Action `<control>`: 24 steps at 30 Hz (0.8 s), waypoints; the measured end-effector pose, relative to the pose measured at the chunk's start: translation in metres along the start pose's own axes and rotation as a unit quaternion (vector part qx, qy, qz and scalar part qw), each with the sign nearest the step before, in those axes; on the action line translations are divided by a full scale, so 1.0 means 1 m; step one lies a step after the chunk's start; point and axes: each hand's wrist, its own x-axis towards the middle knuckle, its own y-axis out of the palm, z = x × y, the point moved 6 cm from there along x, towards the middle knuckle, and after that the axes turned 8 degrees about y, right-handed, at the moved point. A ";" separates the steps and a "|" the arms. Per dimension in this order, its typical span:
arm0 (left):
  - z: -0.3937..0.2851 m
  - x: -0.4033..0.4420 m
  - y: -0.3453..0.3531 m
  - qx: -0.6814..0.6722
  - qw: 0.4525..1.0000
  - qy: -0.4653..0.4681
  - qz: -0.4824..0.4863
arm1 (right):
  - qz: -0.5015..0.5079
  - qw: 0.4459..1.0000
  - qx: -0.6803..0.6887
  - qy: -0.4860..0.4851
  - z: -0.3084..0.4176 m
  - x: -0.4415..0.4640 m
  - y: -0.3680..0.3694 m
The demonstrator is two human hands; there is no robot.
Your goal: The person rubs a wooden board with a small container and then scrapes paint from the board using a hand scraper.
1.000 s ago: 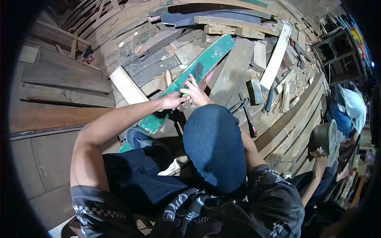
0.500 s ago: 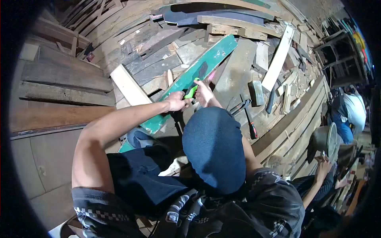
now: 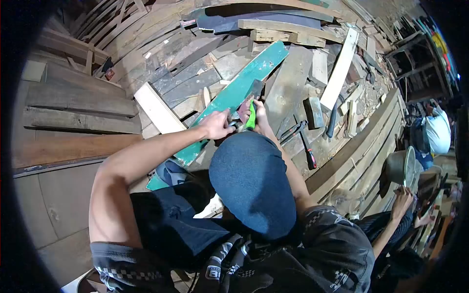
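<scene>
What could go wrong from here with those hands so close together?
The bright green object in the right fingers might slip into the nearby left fingers. The green board lies among wood scraps, so it might shift if pushed. The right forearm might knock the red-handled tool beside it.

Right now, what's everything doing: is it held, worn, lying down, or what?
Green handle: held in the right hand.
Left hand: curled, grip unclear.
Green plank: painted, a bit scuffed.
Red-handled tool: lying down, unheld.
Cap: worn.
Bucket: contents unclear.
</scene>
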 end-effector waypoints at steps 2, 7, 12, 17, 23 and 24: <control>0.009 -0.005 0.000 0.011 1.000 -0.001 -0.002 | -0.037 0.996 -0.054 -0.062 0.003 -0.009 0.002; 0.022 -0.012 -0.006 0.068 0.997 -0.021 0.044 | -0.117 0.969 -0.190 -0.102 0.011 -0.052 0.034; 0.045 -0.012 0.004 0.184 0.979 0.001 0.089 | -0.246 0.769 -0.537 -0.245 0.022 -0.020 -0.004; 0.045 -0.014 -0.001 0.287 0.937 -0.052 0.193 | -0.261 0.730 -0.574 -0.262 0.026 -0.047 0.033; 0.058 -0.023 0.001 0.299 0.924 -0.084 0.226 | -0.303 0.718 -0.571 -0.259 0.047 -0.007 0.029; 0.060 -0.026 0.004 0.316 0.917 -0.091 0.228 | -0.290 0.730 -0.561 -0.263 0.056 0.003 0.028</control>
